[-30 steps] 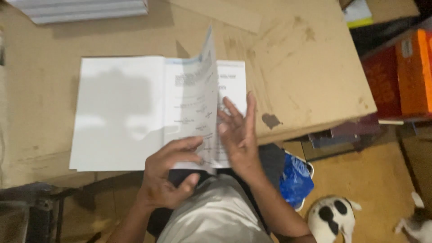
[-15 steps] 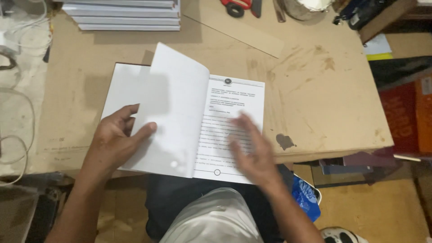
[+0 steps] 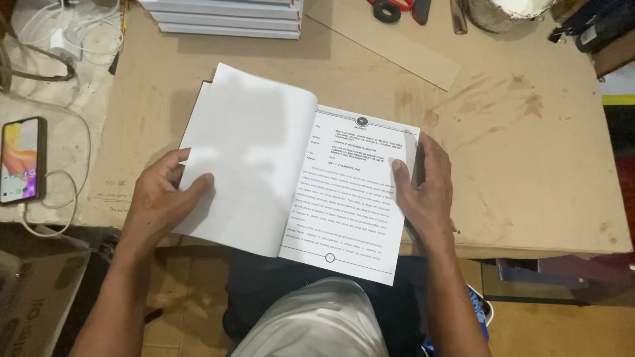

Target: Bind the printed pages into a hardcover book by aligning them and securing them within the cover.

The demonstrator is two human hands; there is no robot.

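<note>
**Book held open under two flat hands**

Book (image 3: 297,178) lies open on the brown tabletop (image 3: 529,165), its lower edge hanging past the front rim towards the person's lap.

Far out to the left of the left hand, a phone (image 3: 22,160) with a lit screen rests face up, a white cable (image 3: 56,192) looping from it; further up in that corner sits a white charger (image 3: 61,45) among more cords.

The left hand (image 3: 162,201) lies spread, palm down, on the blank left page (image 3: 248,145), fingers pointing right and pressing the sheet flat near its lower left corner. Up beyond this hand, at the far side of the tabletop, stands a stack of thick pale books (image 3: 225,16).

Between the two hands runs the gutter of the open book, and right of it the printed page (image 3: 350,192) with a small round emblem at the top and another at the foot.

The right hand (image 3: 423,192) grips the book's right edge, thumb laid on the printed page, the other fingers wrapped over the page edges.

Up and away from the right hand lies a long flat strip of board (image 3: 390,43); beyond it are red-handled scissors (image 3: 390,8) and a pale round container (image 3: 509,12). The tabletop to the right of that hand is stained with brown smears.
</note>
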